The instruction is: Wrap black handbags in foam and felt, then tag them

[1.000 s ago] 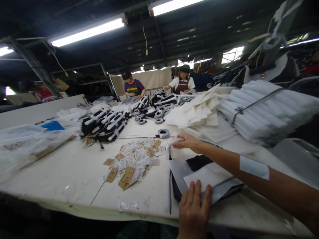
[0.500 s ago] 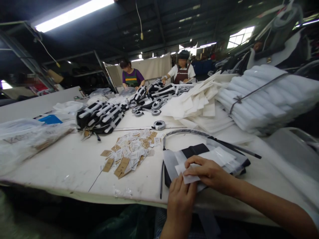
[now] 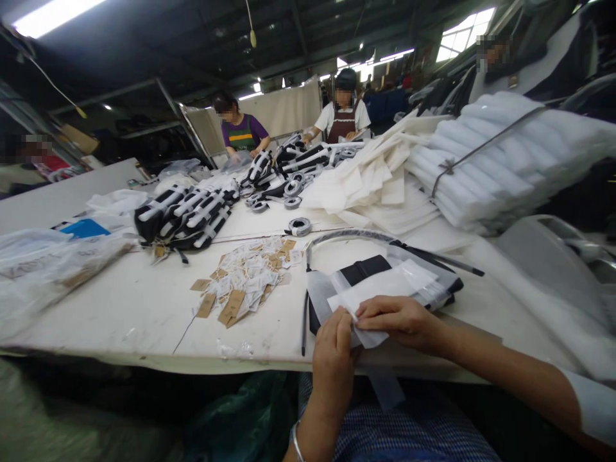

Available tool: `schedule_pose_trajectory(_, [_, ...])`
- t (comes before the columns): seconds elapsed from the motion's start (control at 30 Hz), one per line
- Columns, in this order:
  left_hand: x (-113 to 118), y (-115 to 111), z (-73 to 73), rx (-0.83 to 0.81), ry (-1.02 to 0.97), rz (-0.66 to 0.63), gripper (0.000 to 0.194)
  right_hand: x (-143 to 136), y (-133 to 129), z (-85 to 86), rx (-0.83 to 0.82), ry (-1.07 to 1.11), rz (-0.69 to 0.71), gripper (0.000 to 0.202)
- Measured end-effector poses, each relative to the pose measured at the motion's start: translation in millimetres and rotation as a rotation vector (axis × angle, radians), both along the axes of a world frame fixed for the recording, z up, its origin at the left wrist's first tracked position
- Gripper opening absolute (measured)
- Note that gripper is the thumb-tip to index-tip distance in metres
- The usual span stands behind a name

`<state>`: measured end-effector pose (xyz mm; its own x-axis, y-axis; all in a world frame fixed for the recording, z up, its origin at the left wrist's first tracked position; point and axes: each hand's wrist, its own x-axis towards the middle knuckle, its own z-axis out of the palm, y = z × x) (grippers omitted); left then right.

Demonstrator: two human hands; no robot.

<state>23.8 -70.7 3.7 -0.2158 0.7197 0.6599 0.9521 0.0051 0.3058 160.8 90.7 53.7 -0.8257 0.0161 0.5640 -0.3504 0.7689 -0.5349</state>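
Observation:
On the table in front of me lies a black bag point(image 3: 366, 269), partly covered by thin white wrapping sheets point(image 3: 394, 282). Its long curved handle point(image 3: 346, 237), wrapped in clear film, arches behind it. My left hand point(image 3: 334, 343) is closed at the bag's near edge, its fingertips pinching a white sheet. Close beside it, my right hand point(image 3: 402, 321) has its fingers pressed together on the same sheet. The fingertips nearly meet over the fold, and part of the sheet hangs below my right hand. My palms hide the bag's near side.
Left of the bag lies a heap of tags point(image 3: 250, 279) with strings. Behind are wrapped black bundles point(image 3: 185, 215), a rolled strap point(image 3: 299, 226) and loose white foam sheets point(image 3: 366, 179). A tied foam stack point(image 3: 500, 160) stands right. Two co-workers point(image 3: 243, 131) work across the table.
The view has tipped downward and shifted slightly. My right hand has slid lower along the white sheet, which now lies flatter; my left hand stays at the near edge.

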Motion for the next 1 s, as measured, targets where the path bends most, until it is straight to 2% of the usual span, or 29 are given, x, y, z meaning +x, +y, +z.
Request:
schedule_pose_trajectory(0.1, [0.2,-0.1,0.5,-0.022,-0.020,0.007,0.075,2.2,-2.4,-3.0,0.039,0.042,0.005,0.028])
schedule_pose_trajectory(0.17, [-0.4,0.7,1.8,-0.019,-0.012,0.008,0.077,1.6,-4.5,-3.6,0.070,0.087,0.021,0.026])
schedule_pose_trajectory(0.37, [-4.8,3.0,-1.5,0.062,0.077,-0.071,0.056,-2.8,-13.5,-0.1,0.043,0.010,0.024,0.020])
schedule_pose_trajectory(0.47, [-7.5,3.9,-5.6,0.071,0.085,-0.108,0.046,-0.7,-15.4,3.9,0.136,0.041,0.035,0.022])
schedule_pose_trajectory(0.57, [-8.6,4.8,-7.3,0.075,0.077,-0.106,0.043,2.8,-12.5,16.7,0.152,0.004,0.075,0.019])
schedule_pose_trajectory(0.63, [-8.2,5.4,-7.3,0.081,0.077,-0.101,0.042,0.8,-5.6,29.7,0.121,-0.056,0.047,0.018])
schedule_pose_trajectory(0.7, [-7.3,6.0,-7.3,0.089,0.091,-0.094,0.043,-8.3,6.7,41.0,0.128,-0.096,-0.093,0.020])
schedule_pose_trajectory(0.8, [-6.3,6.9,-8.1,0.113,0.120,-0.079,0.046,-35.1,31.9,45.7,0.265,-0.184,-0.302,0.025])
schedule_pose_trajectory(0.9, [-6.2,7.6,-9.3,0.123,0.121,-0.073,0.047,-65.4,53.1,37.5,0.404,-0.407,-0.287,0.030])
schedule_pose_trajectory(1.0, [-6.4,8.0,-9.4,0.134,0.120,-0.067,0.045,-86.0,62.0,27.3,0.421,-0.551,-0.218,0.028])
